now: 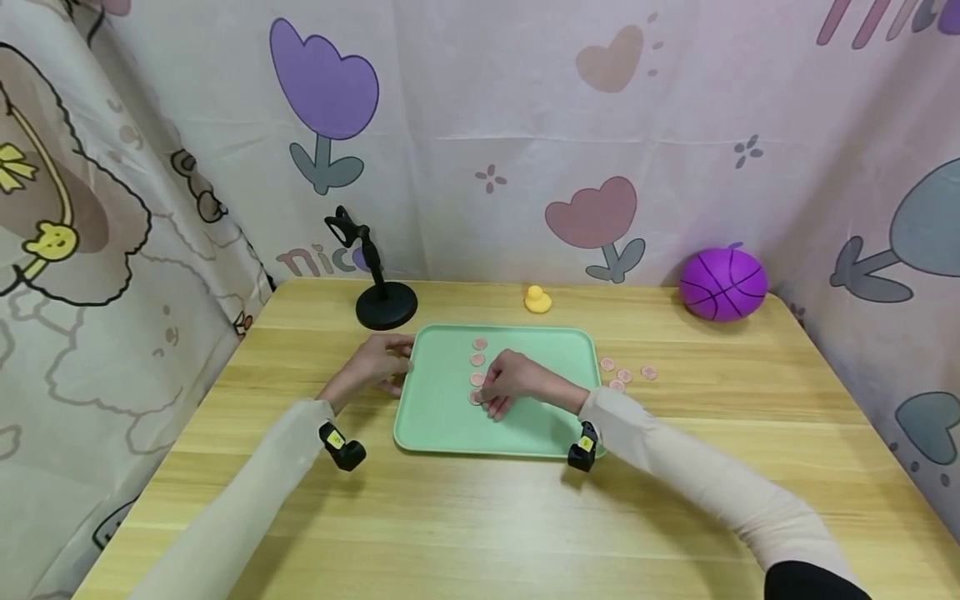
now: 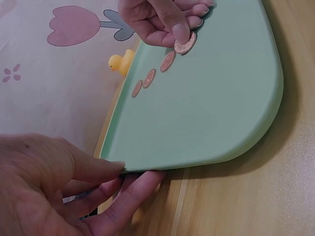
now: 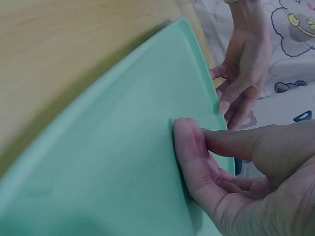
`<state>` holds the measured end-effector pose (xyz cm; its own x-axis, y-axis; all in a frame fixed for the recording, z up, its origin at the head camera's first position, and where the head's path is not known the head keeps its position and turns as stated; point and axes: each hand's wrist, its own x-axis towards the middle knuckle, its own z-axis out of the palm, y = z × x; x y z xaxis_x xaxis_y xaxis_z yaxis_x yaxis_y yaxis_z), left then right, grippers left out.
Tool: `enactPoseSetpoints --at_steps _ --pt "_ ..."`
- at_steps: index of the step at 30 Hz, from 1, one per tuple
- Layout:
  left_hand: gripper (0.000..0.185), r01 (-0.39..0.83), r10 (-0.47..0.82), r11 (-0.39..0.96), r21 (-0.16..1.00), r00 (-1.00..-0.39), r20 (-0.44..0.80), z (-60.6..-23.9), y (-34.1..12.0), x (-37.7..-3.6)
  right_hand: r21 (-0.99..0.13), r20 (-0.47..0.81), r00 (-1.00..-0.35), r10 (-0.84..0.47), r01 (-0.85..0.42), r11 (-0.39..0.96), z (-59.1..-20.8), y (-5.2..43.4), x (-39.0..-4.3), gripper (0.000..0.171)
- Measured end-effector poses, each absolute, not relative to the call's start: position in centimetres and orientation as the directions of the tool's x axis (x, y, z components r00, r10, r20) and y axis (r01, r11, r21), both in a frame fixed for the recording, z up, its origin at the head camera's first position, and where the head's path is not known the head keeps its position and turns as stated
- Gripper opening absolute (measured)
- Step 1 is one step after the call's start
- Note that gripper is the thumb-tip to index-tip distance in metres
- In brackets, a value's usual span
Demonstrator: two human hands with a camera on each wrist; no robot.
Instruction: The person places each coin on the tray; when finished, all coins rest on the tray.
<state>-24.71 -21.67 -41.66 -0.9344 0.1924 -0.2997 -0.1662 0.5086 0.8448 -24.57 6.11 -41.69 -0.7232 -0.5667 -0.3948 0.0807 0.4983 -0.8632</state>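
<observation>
A mint-green tray (image 1: 435, 429) lies on the wooden table. Down its middle runs a column of several copper-coloured coins (image 1: 477, 360). At the near end of that column my right hand (image 1: 510, 382) pinches a coin (image 2: 186, 45) against the tray floor, thumb on its face in the left wrist view. The right wrist view hides this coin behind the fingertips. My left hand (image 1: 372, 364) grips the tray's left rim, thumb on the edge and fingers against the outside.
Several more coins (image 1: 624, 376) lie on the table just right of the tray. Behind it stand a yellow rubber duck (image 1: 537, 300) and a black stand (image 1: 386, 305). A purple ball (image 1: 723, 284) sits at the back right. Patterned cloth (image 1: 465, 100) hangs behind the table.
</observation>
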Motion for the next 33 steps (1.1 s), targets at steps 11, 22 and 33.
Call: enactPoseSetpoints --at_steps 11,22,33 --pt "0.055 -0.165 0.205 0.495 0.853 -0.932 -0.299 -41.8 -21.7 -24.6 -0.848 -0.371 -0.732 -0.571 0.016 0.53 -41.5 6.3 -24.4 0.023" --pt "0.055 -0.172 0.2 0.501 0.848 -0.93 -0.307 -41.8 -21.7 -24.7 -0.879 -0.237 -0.79 -0.565 -0.073 0.472 -39.0 11.5 -26.2 0.023" --pt "0.057 -0.165 0.207 0.489 0.856 -0.932 -0.297 -41.8 -21.6 -24.7 -0.849 -0.157 -0.861 -0.485 -0.133 0.511 -38.0 17.9 -27.3 0.017"
